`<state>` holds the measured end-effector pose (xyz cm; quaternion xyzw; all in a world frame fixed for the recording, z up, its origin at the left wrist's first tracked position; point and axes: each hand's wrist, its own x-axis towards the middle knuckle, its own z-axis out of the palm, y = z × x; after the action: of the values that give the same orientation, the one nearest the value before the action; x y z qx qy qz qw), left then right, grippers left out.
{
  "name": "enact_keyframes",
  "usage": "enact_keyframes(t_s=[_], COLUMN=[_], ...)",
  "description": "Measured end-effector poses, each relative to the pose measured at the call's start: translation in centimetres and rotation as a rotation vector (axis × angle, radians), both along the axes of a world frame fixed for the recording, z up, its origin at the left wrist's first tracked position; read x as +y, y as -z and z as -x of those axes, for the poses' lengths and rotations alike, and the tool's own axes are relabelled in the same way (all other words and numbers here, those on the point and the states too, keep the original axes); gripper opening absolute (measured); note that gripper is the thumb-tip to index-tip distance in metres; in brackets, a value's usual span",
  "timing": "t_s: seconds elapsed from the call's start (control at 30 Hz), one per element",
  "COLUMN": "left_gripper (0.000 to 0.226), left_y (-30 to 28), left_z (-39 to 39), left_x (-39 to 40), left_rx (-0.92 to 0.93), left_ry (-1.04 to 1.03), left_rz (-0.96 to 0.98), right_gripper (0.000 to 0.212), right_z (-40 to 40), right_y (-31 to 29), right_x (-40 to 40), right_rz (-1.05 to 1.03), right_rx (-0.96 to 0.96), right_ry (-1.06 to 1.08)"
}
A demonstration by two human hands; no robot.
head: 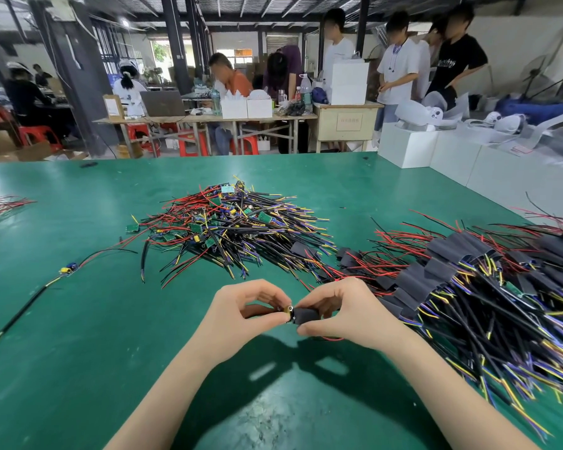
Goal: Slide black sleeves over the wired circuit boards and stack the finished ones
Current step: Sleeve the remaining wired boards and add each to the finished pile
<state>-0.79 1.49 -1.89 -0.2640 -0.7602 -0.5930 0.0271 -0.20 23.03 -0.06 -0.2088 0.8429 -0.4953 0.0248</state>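
Head view, the only one we get: both hands meet over the green table (78, 319), close to the body. Left hand (241, 315) has its grip pinched on the exposed end of a circuit board (289, 311), thumb below and fingers curled over the top. Right hand (345, 311) has its grip pinched round the black sleeve (307, 315), which already covers most of the board, with only a yellowish bit poking out at the left end.

What matters here is that the long axis of board and sleeve runs roughly left-right, straight between the two grips. So I'd guess the sleeve has to travel leftward along that line toward the left fingertips, which sit right at its open mouth. A red wire (333, 338) loops out under the right hand.

Finished stack (468, 287) lies to the right, so the right hand is the nearer one for dropping it off. Unsleeved pile (234, 222) sits straight ahead, well apart from both hands.
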Motion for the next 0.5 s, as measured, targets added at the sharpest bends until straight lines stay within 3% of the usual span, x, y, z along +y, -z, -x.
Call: enact_keyframes(t_s=[0.5], left_gripper=[0.027], left_y=[0.07], left_z=[-0.01], left_x=[-0.12], left_rx=[-0.017], left_ry=[0.069], left_rz=[0.001], right_gripper=[0.019], right_z=[-0.1], right_y=[0.47], right_x=[-0.43], right_rz=[0.063], right_rx=[-0.066], right_ry=[0.046])
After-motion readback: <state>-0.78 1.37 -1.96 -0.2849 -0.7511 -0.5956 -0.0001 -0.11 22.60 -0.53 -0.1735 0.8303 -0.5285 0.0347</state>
